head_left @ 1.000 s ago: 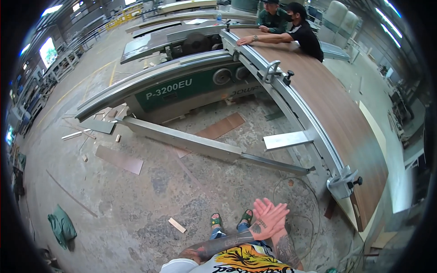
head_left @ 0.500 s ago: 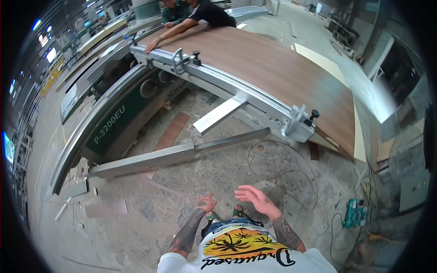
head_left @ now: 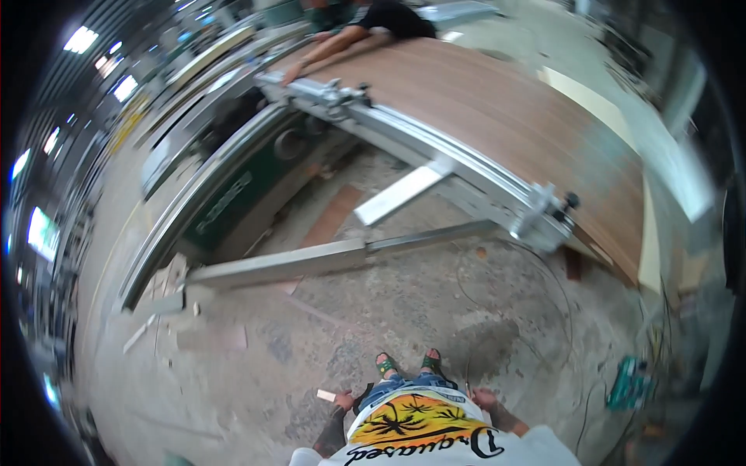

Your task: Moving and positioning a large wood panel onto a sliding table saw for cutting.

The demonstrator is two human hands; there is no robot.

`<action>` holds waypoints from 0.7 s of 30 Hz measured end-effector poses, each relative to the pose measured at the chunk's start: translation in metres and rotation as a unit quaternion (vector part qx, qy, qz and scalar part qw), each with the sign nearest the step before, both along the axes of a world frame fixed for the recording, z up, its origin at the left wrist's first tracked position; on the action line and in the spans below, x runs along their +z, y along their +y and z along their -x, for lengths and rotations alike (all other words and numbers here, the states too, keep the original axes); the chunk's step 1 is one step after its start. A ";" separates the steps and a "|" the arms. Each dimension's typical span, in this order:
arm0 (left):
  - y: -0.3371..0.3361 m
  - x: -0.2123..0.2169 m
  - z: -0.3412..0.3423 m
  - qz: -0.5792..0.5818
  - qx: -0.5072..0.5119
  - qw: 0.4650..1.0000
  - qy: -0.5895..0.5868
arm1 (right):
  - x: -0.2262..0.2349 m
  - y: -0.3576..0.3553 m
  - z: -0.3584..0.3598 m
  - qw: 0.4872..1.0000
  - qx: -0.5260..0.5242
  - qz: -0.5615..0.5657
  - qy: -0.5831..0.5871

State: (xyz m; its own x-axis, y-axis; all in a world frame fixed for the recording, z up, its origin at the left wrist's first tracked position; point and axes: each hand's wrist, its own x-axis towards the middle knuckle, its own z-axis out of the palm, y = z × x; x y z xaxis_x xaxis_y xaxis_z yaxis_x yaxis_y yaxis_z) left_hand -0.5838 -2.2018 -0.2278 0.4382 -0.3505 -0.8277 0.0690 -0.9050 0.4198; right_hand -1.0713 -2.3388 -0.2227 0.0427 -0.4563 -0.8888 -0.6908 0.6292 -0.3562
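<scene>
Floor (head_left: 404, 311) gives walking room betw. sandals (head_left: 386, 363) & saw (head_left: 233, 203), whose arm (head_left: 287, 262) slants across. Board (head_left: 497, 101) lies flat on far side of metal rail (head_left: 458, 142), well apart from wearer; its lower R corner sticks out past rail's end. Green tool (head_left: 631, 382) sits on floor, far R. Change vs. ½ s ago: both hands, then raised in front, are now down by the shorts (head_left: 420, 379), so neither's on board; only co-worker's hand (head_left: 294, 72) is, at its upper L corner. L hand (head_left: 342, 400): grip unclear, blurred. R hand (head_left: 483, 398): fingers look curled, can't tell if holding anything. Pale block (head_left: 326, 395) shows just beside L hand, prob. on floor.
</scene>
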 end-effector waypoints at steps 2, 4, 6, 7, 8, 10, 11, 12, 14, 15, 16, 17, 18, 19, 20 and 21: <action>0.018 0.013 0.012 -0.010 -0.018 0.999 0.025 | 0.018 -0.011 -0.012 0.980 -0.187 -0.048 -0.053; 0.022 0.028 0.021 -0.044 -0.054 0.998 0.009 | 0.026 -0.031 -0.035 0.974 -0.206 -0.060 -0.069; 0.017 0.037 0.022 -0.037 -0.049 0.998 0.024 | 0.029 -0.049 -0.048 0.969 -0.233 -0.024 -0.075; 0.014 0.040 0.023 -0.047 -0.027 0.998 0.035 | 0.026 -0.061 -0.053 0.977 -0.174 -0.016 -0.122; 0.007 0.040 0.018 -0.027 -0.032 0.998 0.046 | 0.023 -0.075 -0.058 0.978 -0.120 -0.005 -0.171; -0.006 0.036 0.013 0.023 0.025 0.995 0.089 | 0.016 -0.095 -0.071 0.966 -0.170 0.027 -0.193; -0.014 0.033 0.008 0.019 0.103 0.986 0.126 | 0.017 -0.114 -0.071 0.868 -0.228 -0.121 -0.424; -0.022 0.029 0.005 0.073 0.108 0.983 0.126 | 0.019 -0.118 -0.076 0.943 -0.130 0.050 -0.303; -0.032 0.025 -0.005 0.060 0.145 0.977 0.146 | 0.026 -0.132 -0.084 0.974 -0.039 0.207 -0.078; -0.036 0.024 -0.009 0.090 0.130 0.973 0.167 | 0.032 -0.136 -0.088 0.969 -0.036 0.238 -0.059; -0.038 0.024 -0.013 0.059 0.132 0.976 0.160 | 0.038 -0.136 -0.089 0.968 -0.055 0.239 -0.055; -0.040 0.024 -0.018 0.048 0.103 0.981 0.156 | 0.042 -0.135 -0.089 0.964 -0.092 0.244 -0.058; -0.042 0.025 -0.025 0.072 0.084 0.981 0.162 | 0.046 -0.130 -0.089 0.958 -0.135 0.245 -0.066; -0.044 0.024 -0.030 0.047 0.063 0.983 0.163 | 0.047 -0.125 -0.090 0.955 -0.140 0.261 -0.017; -0.045 0.024 -0.035 -0.008 0.045 0.987 0.153 | 0.049 -0.114 -0.085 0.947 -0.128 0.292 -0.031; -0.045 0.023 -0.039 -0.019 0.039 0.989 0.144 | 0.048 -0.101 -0.081 0.952 -0.140 0.270 -0.024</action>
State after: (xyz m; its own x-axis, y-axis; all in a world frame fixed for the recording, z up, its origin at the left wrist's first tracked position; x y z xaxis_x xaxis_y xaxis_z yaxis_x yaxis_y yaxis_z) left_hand -0.5444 -2.2464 -0.2049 0.2074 -0.2919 -0.9337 0.2515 -0.9065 0.3392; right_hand -0.9901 -2.4401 -0.1748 -0.1143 -0.8461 -0.5206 -0.4976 0.5024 -0.7072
